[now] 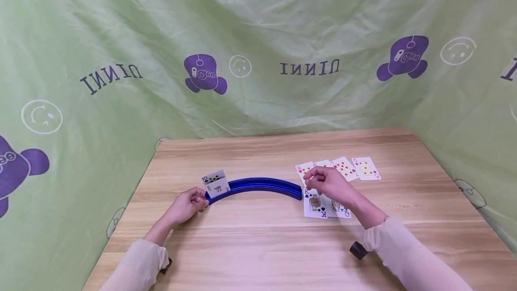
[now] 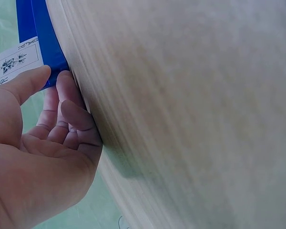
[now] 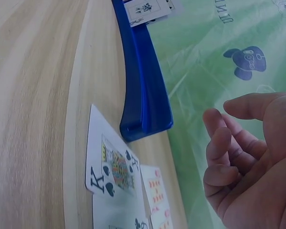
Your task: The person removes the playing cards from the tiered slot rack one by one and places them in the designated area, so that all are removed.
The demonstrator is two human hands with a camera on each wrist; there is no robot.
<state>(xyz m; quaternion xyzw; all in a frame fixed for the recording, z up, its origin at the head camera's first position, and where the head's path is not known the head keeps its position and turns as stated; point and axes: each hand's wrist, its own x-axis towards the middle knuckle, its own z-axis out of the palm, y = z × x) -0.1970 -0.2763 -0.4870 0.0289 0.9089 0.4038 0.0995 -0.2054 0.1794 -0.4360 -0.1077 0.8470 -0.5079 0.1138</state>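
Observation:
With thumb and fingers, my left hand point(image 1: 186, 208) pinches the left end of a curved blue card holder point(image 1: 262, 185). Two cards stand in the holder at that end: a joker point(image 1: 218, 188) in front and a black ten point(image 1: 212, 178) behind it. My right hand point(image 1: 333, 187) hovers over the cards right of the holder, its fingers loosely bent around nothing. Below it lie the king of spades point(image 1: 314, 204) and a queen point(image 1: 339, 208) that it partly overlaps. In the right wrist view, the thumb point(image 3: 250, 106) and fingertips are apart.
Behind the right hand lies a row of red cards, among them a nine of hearts point(image 1: 303, 170), a seven of hearts point(image 1: 345, 169) and a diamond card point(image 1: 366, 169). The wooden table point(image 1: 250, 246) is backed by a green printed cloth point(image 1: 258, 102).

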